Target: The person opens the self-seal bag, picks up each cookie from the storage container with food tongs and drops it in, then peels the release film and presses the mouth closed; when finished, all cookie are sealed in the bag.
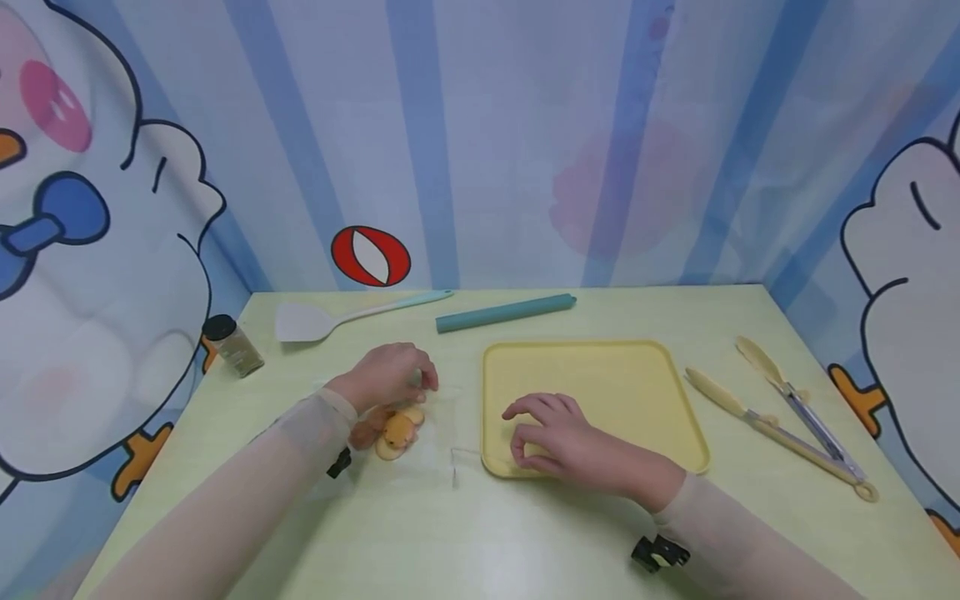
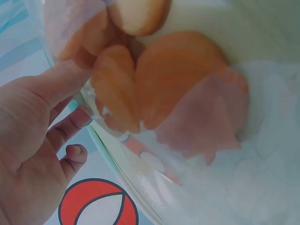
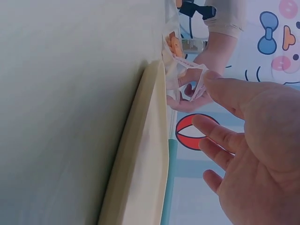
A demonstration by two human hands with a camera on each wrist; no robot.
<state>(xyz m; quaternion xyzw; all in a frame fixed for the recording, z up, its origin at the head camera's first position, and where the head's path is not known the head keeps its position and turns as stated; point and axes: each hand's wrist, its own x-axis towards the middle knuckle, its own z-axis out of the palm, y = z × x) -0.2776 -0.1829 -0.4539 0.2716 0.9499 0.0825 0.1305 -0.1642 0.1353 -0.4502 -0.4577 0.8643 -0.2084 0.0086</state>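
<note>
A clear plastic bag [image 1: 435,425] lies at the left-middle of the table with several orange-brown, bun-like pieces [image 1: 399,430] inside. My left hand [image 1: 393,373] is over its far side and pinches the film. In the left wrist view the left thumb shows through the plastic beside the pieces [image 2: 180,75]. My right hand [image 1: 551,437] hovers above the left part of a yellow tray [image 1: 637,400], thumb and fingers spread apart. The bag's loose edge [image 3: 200,86] appears close to the right thumb in the right wrist view; contact cannot be made out.
Behind the hands lie a white-and-teal spatula [image 1: 315,323] and a teal rolling pin [image 1: 506,313]. A black-capped seasoning jar [image 1: 234,346] stands at the left edge. Yellow-tipped tongs [image 1: 795,433] lie right of the tray. A printed curtain [image 1: 510,150] hangs behind the table.
</note>
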